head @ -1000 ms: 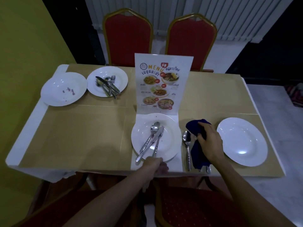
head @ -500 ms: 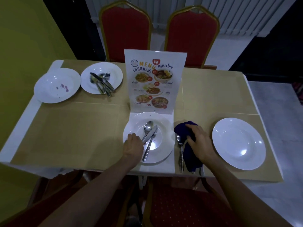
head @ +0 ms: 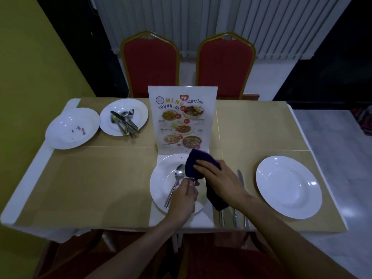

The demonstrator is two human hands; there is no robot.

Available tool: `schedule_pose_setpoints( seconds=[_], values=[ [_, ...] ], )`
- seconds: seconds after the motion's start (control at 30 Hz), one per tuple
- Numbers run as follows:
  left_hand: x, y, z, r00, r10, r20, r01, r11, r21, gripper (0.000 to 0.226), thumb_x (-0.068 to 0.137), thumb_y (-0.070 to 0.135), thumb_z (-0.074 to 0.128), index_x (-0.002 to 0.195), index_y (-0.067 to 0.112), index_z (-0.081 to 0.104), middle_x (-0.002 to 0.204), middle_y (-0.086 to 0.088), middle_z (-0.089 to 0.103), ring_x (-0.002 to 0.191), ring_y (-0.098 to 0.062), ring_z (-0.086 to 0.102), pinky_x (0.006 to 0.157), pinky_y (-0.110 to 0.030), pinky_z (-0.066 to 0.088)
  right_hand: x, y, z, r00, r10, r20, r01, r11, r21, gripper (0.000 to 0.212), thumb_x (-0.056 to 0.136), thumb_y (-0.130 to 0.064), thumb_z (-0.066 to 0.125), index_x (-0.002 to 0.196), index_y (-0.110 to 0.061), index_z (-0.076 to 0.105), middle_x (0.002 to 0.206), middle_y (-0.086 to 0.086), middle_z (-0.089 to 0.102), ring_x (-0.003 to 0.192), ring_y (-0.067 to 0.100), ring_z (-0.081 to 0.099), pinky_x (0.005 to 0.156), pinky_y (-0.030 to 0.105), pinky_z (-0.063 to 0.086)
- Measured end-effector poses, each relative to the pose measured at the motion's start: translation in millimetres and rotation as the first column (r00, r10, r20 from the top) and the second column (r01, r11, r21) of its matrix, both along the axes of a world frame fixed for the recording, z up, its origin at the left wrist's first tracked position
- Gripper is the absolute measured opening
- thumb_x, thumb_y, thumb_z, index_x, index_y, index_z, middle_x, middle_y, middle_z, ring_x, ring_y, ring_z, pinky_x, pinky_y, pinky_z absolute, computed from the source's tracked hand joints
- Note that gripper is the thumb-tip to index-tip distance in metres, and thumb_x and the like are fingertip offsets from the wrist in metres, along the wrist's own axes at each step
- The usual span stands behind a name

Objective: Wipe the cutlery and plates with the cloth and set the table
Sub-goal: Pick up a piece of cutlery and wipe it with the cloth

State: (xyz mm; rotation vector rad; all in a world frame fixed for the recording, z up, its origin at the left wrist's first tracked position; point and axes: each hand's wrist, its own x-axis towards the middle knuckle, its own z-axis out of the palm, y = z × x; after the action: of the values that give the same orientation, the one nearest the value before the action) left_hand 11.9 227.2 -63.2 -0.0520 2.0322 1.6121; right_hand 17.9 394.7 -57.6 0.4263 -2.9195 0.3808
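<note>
A white plate point(head: 161, 190) sits at the near middle of the table with a spoon point(head: 177, 178) lying in it. My left hand point(head: 185, 198) is over this plate, fingers closed on a piece of cutlery whose end goes into the cloth. My right hand point(head: 219, 180) grips the dark blue cloth point(head: 196, 164), wrapped around that end; more cloth hangs below the hand. Three pieces of cutlery point(head: 234, 216) lie right of the plate, partly under my right arm. A clean white plate point(head: 288, 186) rests at the near right.
At the far left stand a stained white plate point(head: 72, 127) and a white plate point(head: 138, 113) holding several pieces of cutlery point(head: 124, 122). An upright menu card point(head: 182, 121) stands behind the near plate. Two red chairs point(head: 150, 63) face me across the table.
My right hand lifted the cloth from beside the plate to over it. My left hand moved from the plate's rim onto a piece of cutlery and raised it into the cloth.
</note>
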Motion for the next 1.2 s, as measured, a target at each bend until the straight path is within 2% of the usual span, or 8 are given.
schedule_pose_setpoints(
  seconds=[0.1,0.2,0.37,0.57,0.73,0.87,1.03,1.2],
  values=[
    [3.0,3.9,10.8,0.998,0.063,-0.023,-0.061,0.996,0.07,0.028,0.106,0.027,0.035,0.097,0.018,0.06,0.058,0.011,0.044,0.042,0.001,0.036,0.041,-0.017,0.029,-13.4,0.2,11.5,0.981,-0.195,0.008,0.195,0.981,0.015,0.081,0.065,0.011,0.076,0.138,-0.016,0.054,0.145,0.003,0.051,0.105,0.04,0.058,0.077,0.044,0.053],
    [-6.6,9.1,24.1,0.992,0.124,0.012,-0.125,0.985,0.115,0.028,0.106,0.021,0.035,0.091,0.013,0.057,0.059,0.004,0.041,0.042,-0.002,0.032,0.041,-0.019,0.025,-2.0,-12.7,7.4,0.994,-0.077,-0.08,0.08,0.996,0.031,0.087,0.049,0.008,0.085,0.13,-0.011,0.059,0.135,0.007,0.06,0.096,0.041,0.063,0.073,0.043,0.057],
    [5.5,1.4,23.8,0.983,-0.034,-0.18,0.034,0.999,-0.004,0.029,0.105,0.025,0.038,0.093,0.019,0.064,0.056,0.009,0.042,0.043,0.0,0.034,0.044,-0.015,0.027,-17.3,26.1,24.6,0.977,-0.21,-0.046,0.208,0.977,-0.041,0.065,0.068,0.007,0.07,0.128,-0.015,0.06,0.134,0.002,0.06,0.093,0.038,0.059,0.073,0.039,0.052],
    [-6.8,-3.9,21.2,0.994,-0.03,-0.103,0.027,0.999,-0.03,0.017,0.102,0.031,0.047,0.104,0.032,0.064,0.063,0.01,0.047,0.051,-0.005,0.048,0.053,-0.028,0.046,-24.7,56.8,39.5,0.881,-0.472,-0.028,0.413,0.797,-0.44,0.046,0.09,-0.004,0.041,0.131,-0.02,0.054,0.124,0.003,0.062,0.103,0.029,0.06,0.077,0.031,0.044],
    [-1.1,13.4,37.2,0.987,-0.044,-0.154,0.051,0.998,0.038,0.021,0.103,0.029,0.044,0.096,0.043,0.057,0.056,0.014,0.045,0.048,-0.004,0.039,0.041,-0.018,0.032,1.3,24.7,26.2,0.976,0.044,-0.212,-0.037,0.999,0.037,0.074,0.056,0.006,0.081,0.125,-0.012,0.063,0.131,0.003,0.063,0.099,0.034,0.059,0.076,0.04,0.056],
    [13.5,18.6,42.0,0.987,0.034,-0.157,-0.017,0.994,0.111,0.022,0.102,0.021,0.045,0.091,0.028,0.061,0.056,0.012,0.043,0.045,-0.003,0.034,0.039,-0.018,0.029,-10.0,37.0,34.6,0.928,-0.285,-0.239,0.272,0.958,-0.086,0.071,0.054,0.013,0.08,0.12,-0.01,0.068,0.126,0.006,0.066,0.087,0.04,0.061,0.066,0.042,0.057],
    [8.0,28.0,50.3,0.988,0.121,-0.096,-0.099,0.973,0.207,0.019,0.102,0.013,0.043,0.093,0.014,0.06,0.059,0.006,0.041,0.047,-0.005,0.032,0.039,-0.019,0.025,5.8,22.6,29.8,0.962,-0.06,-0.266,0.086,0.993,0.085,0.072,0.055,0.005,0.082,0.122,-0.013,0.066,0.129,0.003,0.064,0.089,0.037,0.061,0.066,0.037,0.055],
    [15.6,27.3,52.1,0.993,0.084,-0.088,-0.063,0.972,0.225,0.021,0.1,0.011,0.044,0.095,0.02,0.063,0.059,0.008,0.041,0.047,-0.003,0.032,0.039,-0.018,0.025,-23.7,51.5,55.0,0.905,-0.42,0.065,0.405,0.804,-0.437,0.039,0.094,-0.001,0.048,0.127,-0.018,0.059,0.12,0.001,0.066,0.096,0.023,0.062,0.077,0.03,0.051]
  ],
)
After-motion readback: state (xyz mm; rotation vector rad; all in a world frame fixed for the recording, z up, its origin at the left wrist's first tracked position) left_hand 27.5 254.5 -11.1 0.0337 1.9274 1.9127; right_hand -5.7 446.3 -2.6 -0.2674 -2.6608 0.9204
